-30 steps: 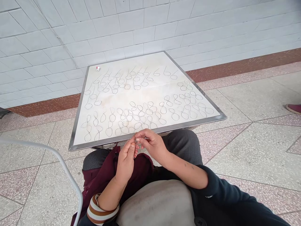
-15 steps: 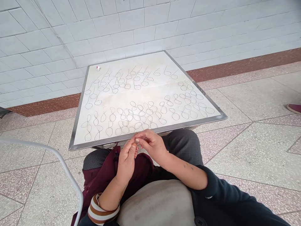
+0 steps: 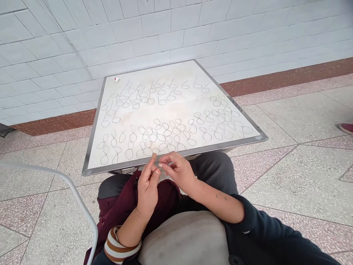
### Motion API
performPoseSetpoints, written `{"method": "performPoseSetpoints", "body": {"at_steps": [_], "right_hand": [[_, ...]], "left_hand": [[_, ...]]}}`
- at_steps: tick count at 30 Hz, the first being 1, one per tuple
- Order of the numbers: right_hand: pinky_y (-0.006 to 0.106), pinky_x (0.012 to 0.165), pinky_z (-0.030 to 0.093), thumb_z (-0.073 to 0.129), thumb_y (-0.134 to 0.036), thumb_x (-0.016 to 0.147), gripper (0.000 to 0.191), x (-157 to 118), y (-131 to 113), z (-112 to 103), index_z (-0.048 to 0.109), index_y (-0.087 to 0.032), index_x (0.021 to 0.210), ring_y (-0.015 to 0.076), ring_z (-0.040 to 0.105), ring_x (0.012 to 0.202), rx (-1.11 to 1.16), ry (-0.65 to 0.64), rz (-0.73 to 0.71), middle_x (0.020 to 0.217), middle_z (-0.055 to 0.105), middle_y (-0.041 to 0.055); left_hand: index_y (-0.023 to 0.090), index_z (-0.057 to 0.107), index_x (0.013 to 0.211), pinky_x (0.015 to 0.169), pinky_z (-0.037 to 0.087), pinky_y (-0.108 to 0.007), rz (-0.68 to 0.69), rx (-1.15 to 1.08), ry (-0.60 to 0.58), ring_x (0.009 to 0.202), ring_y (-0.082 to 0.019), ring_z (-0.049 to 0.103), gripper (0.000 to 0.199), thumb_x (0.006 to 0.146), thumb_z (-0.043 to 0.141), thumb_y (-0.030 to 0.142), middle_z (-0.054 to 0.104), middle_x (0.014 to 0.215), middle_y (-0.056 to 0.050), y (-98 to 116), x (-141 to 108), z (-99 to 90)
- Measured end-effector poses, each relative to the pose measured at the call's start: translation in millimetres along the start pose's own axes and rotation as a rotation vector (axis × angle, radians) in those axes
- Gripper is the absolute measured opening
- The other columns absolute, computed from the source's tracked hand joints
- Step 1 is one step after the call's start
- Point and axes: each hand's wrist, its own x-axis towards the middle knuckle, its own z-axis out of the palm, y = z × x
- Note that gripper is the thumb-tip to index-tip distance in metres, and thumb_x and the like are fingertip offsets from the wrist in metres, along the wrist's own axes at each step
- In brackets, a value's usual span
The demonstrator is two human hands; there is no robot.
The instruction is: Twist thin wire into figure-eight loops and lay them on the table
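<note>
Both hands meet above my lap, just in front of the near edge of a white table (image 3: 138, 117). My left hand (image 3: 148, 187) pinches with the thumb and a lower finger while its index finger points up; a thin wire seems to pass there, too fine to make out fully. My right hand (image 3: 180, 173) is closed at the fingertips close beside it, on something too small to name. Several figure-eight wire loops (image 3: 206, 136) lie along the near half of the table. Single wire loops with straight tails (image 3: 162, 102) lie on the far half.
A small red and white object (image 3: 117, 80) sits at the table's far left corner. A grey curved tube (image 3: 79, 202) rises at the left. The tiled wall (image 3: 154, 25) stands behind the table. A red shoe (image 3: 346, 127) shows at the far right.
The left index finger has lifted and straightened away from the right fingertips, and the hands have moved slightly apart. The view has shifted slightly.
</note>
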Motion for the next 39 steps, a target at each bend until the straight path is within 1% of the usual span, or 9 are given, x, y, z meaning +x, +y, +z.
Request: {"method": "performPoseSetpoints", "body": {"at_steps": [4,8,14,18,21,23,25,31,39], "right_hand": [[0.028,0.068,0.052,0.058,-0.02,0.085,0.009,0,0,5,0.06,-0.023,0.093,0.0146,0.058,0.081,0.07,0.005,0.05,0.093,0.058,0.0028],[0.028,0.067,0.05,0.06,-0.02,0.081,0.013,0,2,9,0.057,-0.022,0.094,0.0139,0.056,0.078,0.114,0.014,0.14,0.095,0.056,0.0028],[0.026,0.063,0.046,0.06,-0.023,0.08,0.012,0,4,12,0.055,-0.021,0.09,0.0123,0.051,0.07,0.293,-0.053,0.285,0.08,0.052,-0.001],[0.026,0.069,0.044,0.063,-0.027,0.081,0.009,1,6,7,0.057,-0.02,0.085,0.0125,0.052,0.075,0.286,-0.11,0.242,0.082,0.056,-0.0007],[0.026,0.066,0.04,0.055,-0.032,0.089,0.018,3,5,1,0.057,-0.02,0.076,0.0119,0.048,0.067,0.199,-0.185,0.184,0.071,0.052,-0.0024],[0.027,0.069,0.04,0.049,-0.034,0.093,0.026,3,5,-3,0.057,-0.02,0.073,0.0129,0.047,0.069,0.126,-0.177,0.132,0.069,0.05,-0.0016],[0.029,0.075,0.04,0.05,-0.034,0.093,0.025,4,5,-5,0.061,-0.02,0.075,0.0147,0.049,0.078,0.096,-0.159,0.097,0.075,0.051,0.0002],[0.03,0.08,0.04,0.051,-0.038,0.093,0.024,4,13,-5,0.063,-0.021,0.081,0.0151,0.052,0.083,0.309,-0.215,0.204,0.085,0.057,0.001],[0.03,0.08,0.04,0.056,-0.041,0.09,0.025,-1,15,2,0.067,-0.021,0.081,0.0151,0.052,0.081,0.42,-0.096,0.235,0.083,0.059,0.0006]], "left_hand": [[0.032,0.044,0.141,0.07,0.04,-0.023,-0.021,-0.071,0.01,0.065,-0.01,0.04,0.05,0.092,0.054,0.032,0.044,0.075,0.004,0,-1,0.1],[0.031,0.047,0.139,0.074,0.04,-0.024,0.003,0.013,0.072,0.069,-0.011,0.043,0.048,0.092,0.054,0.033,0.048,0.077,0.004,0,0,-1.4],[0.028,0.049,0.139,0.081,0.043,-0.027,0.03,0.073,0.11,0.075,-0.012,0.05,0.048,0.092,0.054,0.033,0.055,0.08,0.002,-1,2,-1.6],[0.027,0.048,0.139,0.084,0.043,-0.027,0.034,0.045,0.101,0.071,-0.011,0.049,0.049,0.091,0.056,0.032,0.053,0.076,0.003,-1,3,-1.5],[0.026,0.049,0.138,0.087,0.042,-0.029,0.046,0.072,0.072,0.073,-0.012,0.05,0.05,0.089,0.058,0.032,0.054,0.075,0.004,0,3,-1.9],[0.026,0.049,0.138,0.084,0.042,-0.028,0.058,0.11,0.063,0.072,-0.012,0.049,0.051,0.088,0.059,0.031,0.053,0.075,0.003,-1,4,-2.5],[0.026,0.048,0.139,0.081,0.043,-0.026,0.066,0.15,0.06,0.071,-0.012,0.048,0.052,0.088,0.059,0.03,0.052,0.074,0.004,-2,4,-3.3],[0.029,0.05,0.138,0.079,0.044,-0.026,0.109,0.28,0.011,0.076,-0.013,0.053,0.048,0.09,0.057,0.029,0.06,0.083,0.001,-3,5,-6.6],[0.028,0.056,0.133,0.082,0.046,-0.03,0.144,0.279,-0.02,0.082,-0.016,0.057,0.043,0.089,0.057,0.028,0.066,0.09,-0.003,3,5,-4.5]]}}
